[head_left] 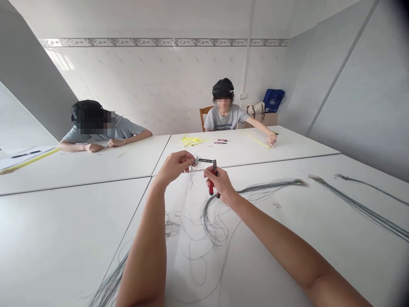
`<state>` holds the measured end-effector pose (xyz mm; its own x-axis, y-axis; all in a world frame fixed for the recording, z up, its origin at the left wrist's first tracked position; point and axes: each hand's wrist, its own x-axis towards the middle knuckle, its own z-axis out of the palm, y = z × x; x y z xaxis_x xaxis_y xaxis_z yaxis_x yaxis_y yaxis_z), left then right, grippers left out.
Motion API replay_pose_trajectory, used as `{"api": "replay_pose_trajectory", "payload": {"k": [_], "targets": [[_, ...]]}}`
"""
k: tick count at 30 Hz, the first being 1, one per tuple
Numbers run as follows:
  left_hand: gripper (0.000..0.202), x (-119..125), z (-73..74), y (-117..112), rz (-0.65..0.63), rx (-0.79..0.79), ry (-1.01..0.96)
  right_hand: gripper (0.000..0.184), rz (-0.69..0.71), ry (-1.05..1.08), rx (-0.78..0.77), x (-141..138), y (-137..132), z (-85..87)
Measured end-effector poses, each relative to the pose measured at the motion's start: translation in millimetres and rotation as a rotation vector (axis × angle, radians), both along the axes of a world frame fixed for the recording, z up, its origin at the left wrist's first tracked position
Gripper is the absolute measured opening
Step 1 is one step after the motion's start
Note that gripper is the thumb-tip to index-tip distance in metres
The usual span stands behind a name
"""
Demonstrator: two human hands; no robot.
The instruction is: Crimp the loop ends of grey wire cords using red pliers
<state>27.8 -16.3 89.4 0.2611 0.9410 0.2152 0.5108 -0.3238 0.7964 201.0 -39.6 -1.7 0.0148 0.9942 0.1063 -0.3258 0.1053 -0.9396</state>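
My left hand (176, 165) is closed in a pinch on a small tangle of thin grey wires (191, 175), with loose ends hanging below the fingers. My right hand (220, 181) grips red-and-black pliers (211, 187), their dark jaws pointing up. Between the tangle and the plier jaws lies a narrow black slotted strip (206, 160); whether either touches it I cannot tell. Under my right wrist a curved bundle of grey wires (209, 219) rests on the white table (255, 256). Fine loops of wire spread out between my forearms.
More grey wire bundles lie at the right (354, 200) and beside my left forearm (110, 281). Across the table sit two people, one (228, 117) near yellow strips (191, 140) and small red-and-black tools (221, 141), the other (105, 128) at the left. Seams divide the tabletop.
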Motion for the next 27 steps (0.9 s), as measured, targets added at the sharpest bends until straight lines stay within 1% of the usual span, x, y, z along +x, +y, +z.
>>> {"api": "replay_pose_trajectory", "payload": {"k": [3, 7, 10, 13, 18, 21, 24, 27], "targets": [[0.02, 0, 0.2, 0, 0.002, 0.013, -0.015, 0.023, 0.002, -0.001, -0.001, 6, -2, -1.7], [0.021, 3, 0.2, 0, -0.018, 0.005, -0.005, 0.036, 0.06, 0.017, -0.028, -2, -2, -1.5], [0.021, 5, -0.8, 0, -0.036, 0.002, 0.013, 0.031, 0.062, 0.034, -0.035, -12, -2, -0.7], [0.021, 3, -3.3, 3, -0.01, 0.033, 0.044, 0.029, 0.032, 0.014, -0.016, -10, -3, -1.6], [0.017, -4, -9.5, 11, 0.146, 0.129, 0.193, 0.03, -0.043, -0.078, 0.018, 13, -7, -7.1], [0.017, -6, -12.7, 14, 0.214, 0.132, 0.3, 0.031, -0.109, -0.123, 0.033, 30, -9, -10.6], [0.019, -8, -15.1, 16, 0.263, 0.122, 0.361, 0.033, -0.182, -0.143, 0.049, 48, -10, -12.3], [0.019, -9, -17.4, 18, 0.3, 0.116, 0.393, 0.033, -0.256, -0.14, 0.082, 75, -12, -11.3]]}}
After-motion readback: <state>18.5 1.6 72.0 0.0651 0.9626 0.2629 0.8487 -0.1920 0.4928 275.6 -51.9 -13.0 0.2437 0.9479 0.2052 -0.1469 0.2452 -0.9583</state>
